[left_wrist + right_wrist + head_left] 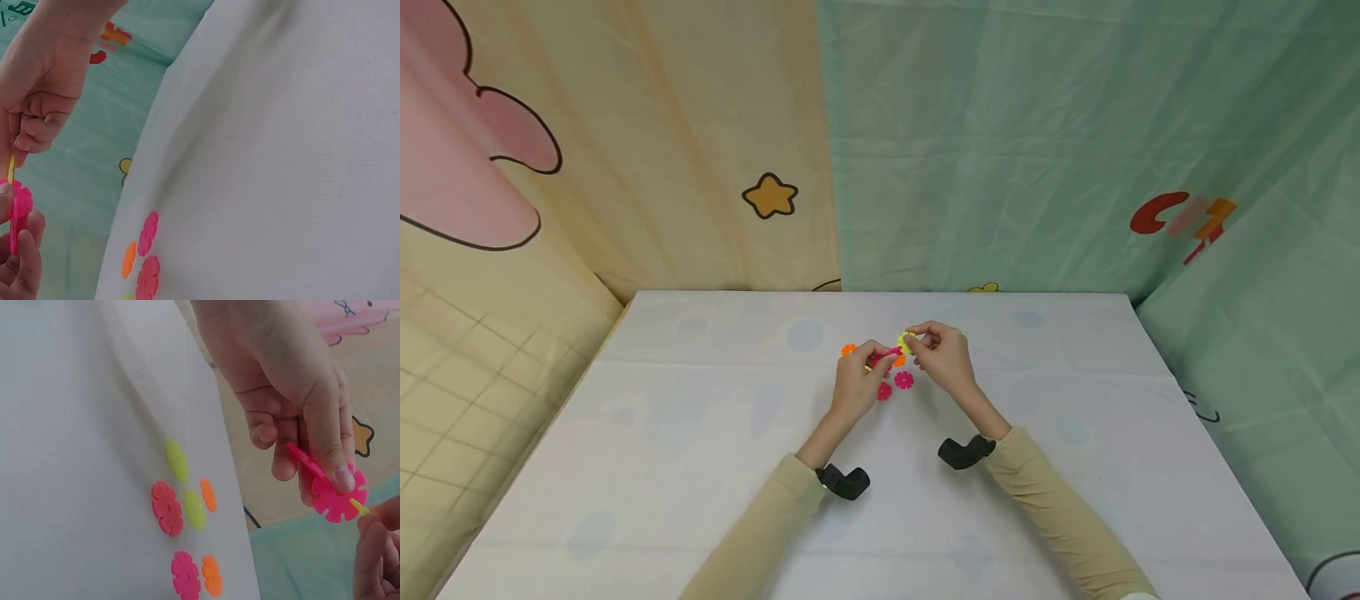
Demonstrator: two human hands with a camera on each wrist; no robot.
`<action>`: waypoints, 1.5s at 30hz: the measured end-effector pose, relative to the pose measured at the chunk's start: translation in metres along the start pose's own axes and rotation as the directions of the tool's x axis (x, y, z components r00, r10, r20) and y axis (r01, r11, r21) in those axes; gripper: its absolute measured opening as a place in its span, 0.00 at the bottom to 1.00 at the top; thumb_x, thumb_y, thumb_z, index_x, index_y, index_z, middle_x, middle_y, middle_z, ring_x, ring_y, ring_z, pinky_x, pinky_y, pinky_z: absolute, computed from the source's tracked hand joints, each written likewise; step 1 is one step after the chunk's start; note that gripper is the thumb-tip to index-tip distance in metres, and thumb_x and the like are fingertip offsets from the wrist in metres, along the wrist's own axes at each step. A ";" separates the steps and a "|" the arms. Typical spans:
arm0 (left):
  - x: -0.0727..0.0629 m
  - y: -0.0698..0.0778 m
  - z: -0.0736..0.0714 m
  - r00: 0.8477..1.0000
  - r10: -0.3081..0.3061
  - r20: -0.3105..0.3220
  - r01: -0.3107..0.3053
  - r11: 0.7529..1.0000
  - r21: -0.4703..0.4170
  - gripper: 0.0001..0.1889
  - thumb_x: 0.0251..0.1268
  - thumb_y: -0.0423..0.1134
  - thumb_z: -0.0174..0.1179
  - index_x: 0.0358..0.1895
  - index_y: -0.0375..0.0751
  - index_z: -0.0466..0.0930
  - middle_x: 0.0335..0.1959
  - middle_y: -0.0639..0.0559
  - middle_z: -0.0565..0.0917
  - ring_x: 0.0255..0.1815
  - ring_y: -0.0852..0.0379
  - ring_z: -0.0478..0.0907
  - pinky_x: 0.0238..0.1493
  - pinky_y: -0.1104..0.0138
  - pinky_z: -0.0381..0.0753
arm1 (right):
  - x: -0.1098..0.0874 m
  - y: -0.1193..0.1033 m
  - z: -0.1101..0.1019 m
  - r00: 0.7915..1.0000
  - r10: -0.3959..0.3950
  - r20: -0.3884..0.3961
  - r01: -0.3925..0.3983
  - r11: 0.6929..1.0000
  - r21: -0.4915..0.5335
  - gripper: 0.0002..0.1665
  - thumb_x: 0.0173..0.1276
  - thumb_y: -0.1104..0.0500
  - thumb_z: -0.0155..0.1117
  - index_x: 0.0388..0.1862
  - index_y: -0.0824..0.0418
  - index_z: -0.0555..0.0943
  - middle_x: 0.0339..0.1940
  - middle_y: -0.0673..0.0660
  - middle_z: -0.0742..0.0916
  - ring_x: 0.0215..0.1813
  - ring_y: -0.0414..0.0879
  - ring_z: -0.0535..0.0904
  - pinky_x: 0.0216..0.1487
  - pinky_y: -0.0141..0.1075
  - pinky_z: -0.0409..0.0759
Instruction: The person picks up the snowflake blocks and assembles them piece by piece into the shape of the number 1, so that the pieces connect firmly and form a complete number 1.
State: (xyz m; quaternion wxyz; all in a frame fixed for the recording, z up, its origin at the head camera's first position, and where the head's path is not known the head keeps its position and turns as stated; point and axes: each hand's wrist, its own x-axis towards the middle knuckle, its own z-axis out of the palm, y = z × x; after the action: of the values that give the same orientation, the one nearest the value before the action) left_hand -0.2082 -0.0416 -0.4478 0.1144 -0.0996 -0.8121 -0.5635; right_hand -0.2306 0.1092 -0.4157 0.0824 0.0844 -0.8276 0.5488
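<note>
Left hand [855,382] (angled inward) pinches pink discs [330,502], right hand [946,358] a yellow disc [903,342].

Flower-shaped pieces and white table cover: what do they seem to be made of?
The flower-shaped pieces: probably plastic, smooth with little shine, judging by their thin, evenly coloured bodies and crisp notches. The white table cover: likely woven cloth, matte, given its fold lines and fine surface grain, though a coated sheet remains possible.
</note>
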 end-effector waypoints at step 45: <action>0.008 0.003 -0.020 0.999 0.031 -0.008 -0.030 0.993 0.110 0.09 0.60 0.40 0.66 0.40 0.39 0.84 0.34 0.47 0.87 0.30 0.55 0.78 0.28 0.74 0.76 | 0.010 0.002 -0.011 0.981 0.095 0.168 -0.101 0.994 0.033 0.16 0.67 0.58 0.61 0.52 0.62 0.82 0.37 0.66 0.87 0.33 0.55 0.82 0.29 0.30 0.79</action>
State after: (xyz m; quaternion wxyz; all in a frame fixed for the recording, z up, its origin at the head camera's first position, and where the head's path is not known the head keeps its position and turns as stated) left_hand -0.2137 -0.0596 -0.4359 0.1321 -0.1031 -0.8396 -0.5167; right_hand -0.2405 0.1191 -0.4106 -0.0160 0.0909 -0.8233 0.5600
